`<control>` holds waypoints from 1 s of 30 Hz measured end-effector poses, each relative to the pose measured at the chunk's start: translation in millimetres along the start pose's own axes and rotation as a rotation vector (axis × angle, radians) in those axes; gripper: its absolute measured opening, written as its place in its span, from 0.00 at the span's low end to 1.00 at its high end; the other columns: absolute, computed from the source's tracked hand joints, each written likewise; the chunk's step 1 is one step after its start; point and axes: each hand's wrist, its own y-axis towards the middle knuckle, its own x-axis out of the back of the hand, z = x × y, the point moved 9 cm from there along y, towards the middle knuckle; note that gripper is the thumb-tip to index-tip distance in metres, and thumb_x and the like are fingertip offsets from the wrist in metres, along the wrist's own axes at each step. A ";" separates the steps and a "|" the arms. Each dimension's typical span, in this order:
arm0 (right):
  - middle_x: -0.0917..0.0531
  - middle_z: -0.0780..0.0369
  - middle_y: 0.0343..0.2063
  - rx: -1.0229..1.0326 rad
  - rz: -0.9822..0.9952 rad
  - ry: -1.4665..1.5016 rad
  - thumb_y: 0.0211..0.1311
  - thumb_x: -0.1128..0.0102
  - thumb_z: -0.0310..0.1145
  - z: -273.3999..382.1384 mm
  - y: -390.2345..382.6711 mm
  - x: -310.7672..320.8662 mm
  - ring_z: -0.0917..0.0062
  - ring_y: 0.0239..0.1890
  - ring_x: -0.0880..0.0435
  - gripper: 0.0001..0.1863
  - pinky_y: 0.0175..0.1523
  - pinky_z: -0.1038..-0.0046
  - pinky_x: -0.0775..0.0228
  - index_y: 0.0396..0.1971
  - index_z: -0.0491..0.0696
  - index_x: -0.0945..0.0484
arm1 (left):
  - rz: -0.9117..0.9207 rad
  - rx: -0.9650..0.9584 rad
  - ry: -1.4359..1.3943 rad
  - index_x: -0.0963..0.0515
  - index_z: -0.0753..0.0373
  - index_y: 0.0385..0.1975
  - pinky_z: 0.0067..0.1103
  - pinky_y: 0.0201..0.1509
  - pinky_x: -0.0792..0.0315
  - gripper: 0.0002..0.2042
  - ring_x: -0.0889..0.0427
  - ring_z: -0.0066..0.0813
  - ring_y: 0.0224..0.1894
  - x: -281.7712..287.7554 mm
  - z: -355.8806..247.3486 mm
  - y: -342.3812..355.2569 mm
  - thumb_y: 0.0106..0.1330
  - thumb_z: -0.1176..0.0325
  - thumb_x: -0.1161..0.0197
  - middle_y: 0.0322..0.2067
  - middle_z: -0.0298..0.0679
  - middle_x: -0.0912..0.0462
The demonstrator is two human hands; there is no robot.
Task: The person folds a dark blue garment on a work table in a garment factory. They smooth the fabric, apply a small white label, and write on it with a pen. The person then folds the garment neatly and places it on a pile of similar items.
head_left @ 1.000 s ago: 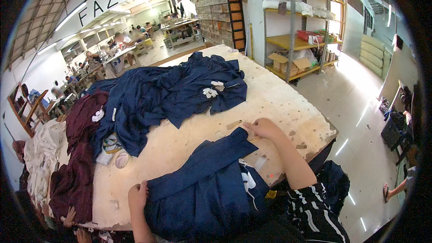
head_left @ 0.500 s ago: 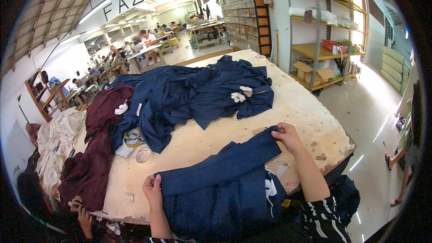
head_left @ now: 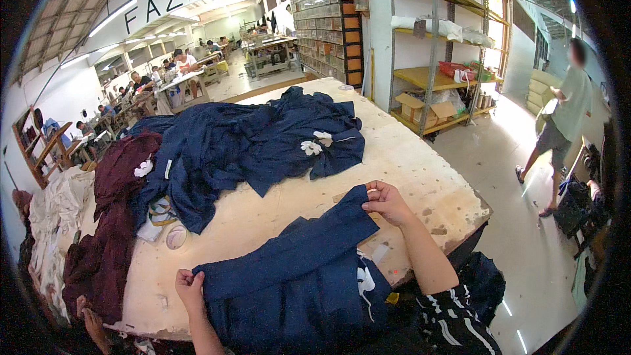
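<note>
A navy blue garment (head_left: 282,283) is stretched between my hands at the near edge of the table, its upper band pulled out flat. My left hand (head_left: 190,291) pinches the band's left corner. Farther off and higher, my right hand (head_left: 388,204) grips the right corner between thumb and fingers. White flower trim (head_left: 365,277) with a cord shows on the garment's right side. Its lower part hangs toward me over the table edge. Beyond it lies a heap of navy garments (head_left: 250,138) with white flowers on some of them.
Maroon cloth (head_left: 98,263) and cream cloth (head_left: 56,217) lie on the left, with another person's hand (head_left: 92,322) near the maroon pile. A tape roll (head_left: 176,237) rests on the worn table (head_left: 420,184). Shelving (head_left: 434,79) stands beyond; a person (head_left: 568,108) walks at right.
The view has swung right, so the table and cloth appear shifted left. The walking person at right has come more fully into sight. Both hands still hold the garment's corners.
</note>
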 end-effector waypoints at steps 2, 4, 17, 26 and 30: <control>0.22 0.64 0.25 0.039 -0.016 0.003 0.46 0.41 0.15 -2.2 1.4 10.6 0.81 0.29 0.21 0.20 0.33 0.81 0.27 0.40 0.46 0.34 | -0.007 0.042 -0.118 0.33 0.61 0.28 0.10 0.27 0.38 0.11 0.30 0.13 0.25 -18.0 -15.9 -5.7 0.50 0.83 0.40 0.25 0.33 0.25; 0.23 0.65 0.24 0.044 -0.067 -0.029 0.46 0.41 0.16 -7.0 4.9 11.4 0.81 0.28 0.22 0.20 0.32 0.80 0.28 0.38 0.48 0.36 | 0.002 0.078 -0.123 0.31 0.61 0.30 0.10 0.29 0.37 0.11 0.29 0.15 0.26 -27.7 -29.7 -10.3 0.49 0.83 0.40 0.25 0.33 0.24; 0.29 0.69 0.21 0.154 -0.181 -0.044 0.46 0.46 0.14 8.0 -2.4 28.5 0.84 0.24 0.28 0.12 0.30 0.83 0.34 0.23 0.49 0.33 | 0.065 0.025 -0.037 0.22 0.66 0.29 0.11 0.32 0.34 0.06 0.26 0.14 0.26 -24.4 -33.1 -14.6 0.51 0.81 0.37 0.25 0.32 0.21; 0.21 0.64 0.30 0.090 -0.174 -0.074 0.49 0.49 0.15 2.2 1.1 24.3 0.81 0.32 0.24 0.11 0.39 0.79 0.30 0.33 0.43 0.25 | 0.092 0.061 -0.063 0.24 0.64 0.36 0.08 0.30 0.37 0.12 0.31 0.11 0.26 -26.9 -29.6 -16.1 0.49 0.81 0.40 0.23 0.27 0.26; 0.21 0.63 0.31 0.121 -0.185 -0.095 0.49 0.50 0.15 8.8 -5.1 25.1 0.80 0.33 0.23 0.12 0.39 0.79 0.30 0.35 0.42 0.26 | 0.148 0.059 -0.120 0.24 0.65 0.38 0.09 0.32 0.37 0.15 0.30 0.12 0.28 -37.8 -37.0 -17.0 0.48 0.82 0.41 0.24 0.27 0.28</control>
